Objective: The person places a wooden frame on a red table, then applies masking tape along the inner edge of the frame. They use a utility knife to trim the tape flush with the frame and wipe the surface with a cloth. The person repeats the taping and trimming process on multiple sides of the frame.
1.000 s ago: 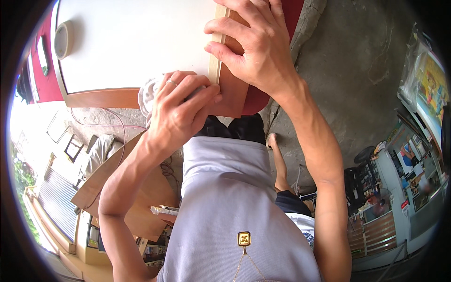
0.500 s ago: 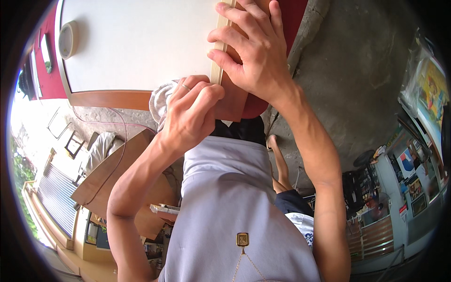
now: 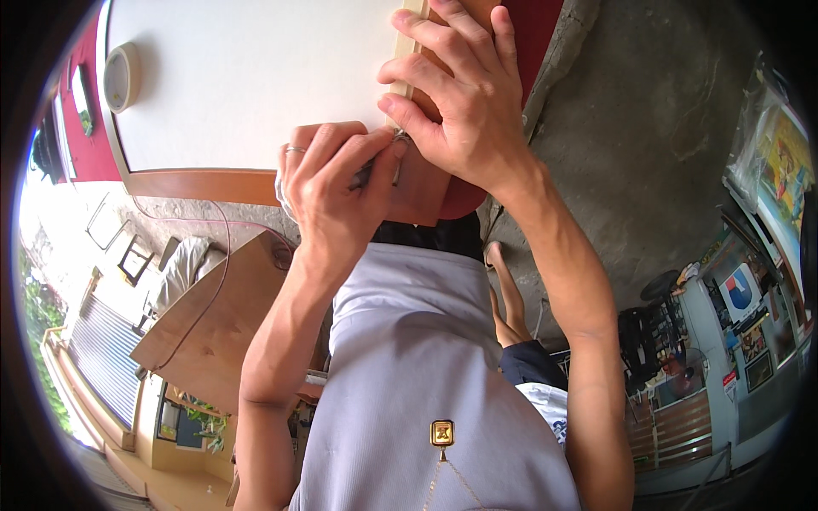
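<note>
A white board (image 3: 247, 85) with a brown border (image 3: 204, 183) lies before me. Pale tape (image 3: 404, 44) runs along its right edge. My right hand (image 3: 469, 106) rests on that edge with fingers spread, the fingertips pressing the strip. Just below its thumb, my left hand (image 3: 332, 179) is closed around a small dark and metallic tool (image 3: 398, 139) at the strip's near end. Most of the tool is hidden by the fingers, so its kind cannot be made out.
A tape roll (image 3: 121, 77) sits at the board's upper left. Beneath the board shows a red surface (image 3: 537, 47). A brown panel (image 3: 204, 315) and a thin cable (image 3: 227, 238) are at the left. Another person's leg (image 3: 509, 298) is behind, beside grey floor (image 3: 630, 170).
My left hand has moved slightly up and left, turning so the metallic tool shows between its fingers. My right hand stays on the strip, almost unmoved.
</note>
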`<state>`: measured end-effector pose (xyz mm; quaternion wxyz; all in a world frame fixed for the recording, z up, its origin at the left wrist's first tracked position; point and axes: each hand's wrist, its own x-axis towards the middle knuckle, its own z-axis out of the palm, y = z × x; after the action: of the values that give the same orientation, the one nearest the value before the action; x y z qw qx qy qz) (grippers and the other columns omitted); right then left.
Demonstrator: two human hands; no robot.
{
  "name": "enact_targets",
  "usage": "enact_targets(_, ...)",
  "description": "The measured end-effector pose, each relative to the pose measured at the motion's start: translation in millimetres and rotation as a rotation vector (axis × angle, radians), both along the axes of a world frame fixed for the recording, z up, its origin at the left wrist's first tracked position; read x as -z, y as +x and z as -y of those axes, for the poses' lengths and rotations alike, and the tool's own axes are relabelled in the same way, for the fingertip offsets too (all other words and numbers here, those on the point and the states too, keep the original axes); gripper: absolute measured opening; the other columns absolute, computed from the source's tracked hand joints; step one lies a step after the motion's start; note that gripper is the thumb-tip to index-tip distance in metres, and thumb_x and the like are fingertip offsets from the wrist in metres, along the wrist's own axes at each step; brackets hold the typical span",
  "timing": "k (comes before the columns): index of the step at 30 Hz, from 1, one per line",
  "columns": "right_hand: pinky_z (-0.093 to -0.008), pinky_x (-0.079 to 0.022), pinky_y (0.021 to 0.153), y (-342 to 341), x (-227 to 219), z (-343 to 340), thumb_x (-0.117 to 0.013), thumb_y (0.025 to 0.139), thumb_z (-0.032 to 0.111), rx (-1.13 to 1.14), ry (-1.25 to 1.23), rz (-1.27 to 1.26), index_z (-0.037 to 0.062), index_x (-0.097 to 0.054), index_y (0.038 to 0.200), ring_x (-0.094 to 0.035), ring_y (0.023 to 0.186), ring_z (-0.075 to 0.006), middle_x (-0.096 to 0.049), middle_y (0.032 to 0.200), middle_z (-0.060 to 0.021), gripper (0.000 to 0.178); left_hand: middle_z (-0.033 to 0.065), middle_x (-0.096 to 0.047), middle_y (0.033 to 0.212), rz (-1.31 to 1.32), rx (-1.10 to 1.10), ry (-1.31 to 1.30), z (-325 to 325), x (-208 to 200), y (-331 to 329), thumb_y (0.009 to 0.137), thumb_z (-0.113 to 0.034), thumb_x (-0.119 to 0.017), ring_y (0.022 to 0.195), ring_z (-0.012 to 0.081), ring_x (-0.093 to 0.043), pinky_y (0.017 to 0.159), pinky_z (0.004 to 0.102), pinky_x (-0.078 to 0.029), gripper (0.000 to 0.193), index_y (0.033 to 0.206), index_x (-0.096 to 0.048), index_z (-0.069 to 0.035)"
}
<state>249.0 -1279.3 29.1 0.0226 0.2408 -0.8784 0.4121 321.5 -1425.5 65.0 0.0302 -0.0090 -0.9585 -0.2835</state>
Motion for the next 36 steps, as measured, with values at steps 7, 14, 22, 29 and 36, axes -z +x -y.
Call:
enact_targets(7, -0.0521, -0.011, 0.117, 0, -1, -1, -0.071, 0.078, 0.023, -0.01, 0.034, 0.004, 0.0157, -0.066, 0.084, -0.043, 0.132, -0.0303, -0.059, 0.124, -0.0085, 0.01, 0.0047, -0.064, 0.085, 0.082, 0.196, -0.024, 2, -15, 8, 0.073, -0.002, -0.073, 0.077, 0.0214, -0.06, 0.07, 0.0341, -0.045, 0.02, 0.093, -0.072, -0.004)
enact_targets(14, -0.0499, -0.025, 0.112, -1, -13, -1, -0.063, 0.088, 0.021, -0.037, 0.123, 0.053, 0.0117, -0.067, 0.092, -0.049, 0.125, -0.0335, -0.06, 0.121, -0.0136, 0.011, 0.0043, -0.062, 0.083, 0.073, 0.236, 0.051, 10, -11, 17, 0.072, 0.0, -0.072, 0.072, 0.0209, -0.059, 0.066, 0.033, -0.045, 0.019, 0.09, -0.07, -0.005)
enact_targets(22, -0.0474, -0.009, 0.116, 1, 12, -5, -0.053, 0.094, 0.028, -0.035, 0.05, -0.068, 0.0174, -0.064, 0.121, -0.045, 0.129, -0.0263, -0.063, 0.122, -0.0032, 0.031, 0.0008, -0.059, 0.082, 0.047, 0.211, 0.153, 8, -1, -18, 0.072, -0.002, -0.068, 0.073, 0.0212, -0.057, 0.066, 0.035, -0.043, 0.014, 0.082, -0.065, -0.011)
enact_targets(29, -0.0447, -0.011, 0.113, -8, 5, -8, -0.038, 0.101, 0.043, -0.052, -0.006, -0.08, 0.0187, -0.06, 0.13, -0.049, 0.125, -0.0246, -0.065, 0.12, -0.0031, 0.044, 0.0008, -0.061, 0.081, -0.007, 0.131, 0.154, 5, 8, -50, 0.072, -0.008, -0.067, 0.076, 0.0231, -0.057, 0.071, 0.0369, -0.043, 0.01, 0.081, -0.065, -0.01)
enact_targets(36, -0.0473, -0.023, 0.106, -14, -1, -11, -0.041, 0.1, 0.041, -0.094, 0.159, -0.109, 0.0174, -0.059, 0.132, -0.05, 0.123, -0.0242, -0.065, 0.119, -0.0017, 0.044, -0.0066, -0.057, 0.077, 0.143, 0.197, -0.001, 10, -9, -19, 0.069, -0.01, -0.067, 0.076, 0.0191, -0.054, 0.068, 0.0352, -0.038, 0.013, 0.078, -0.065, -0.019)
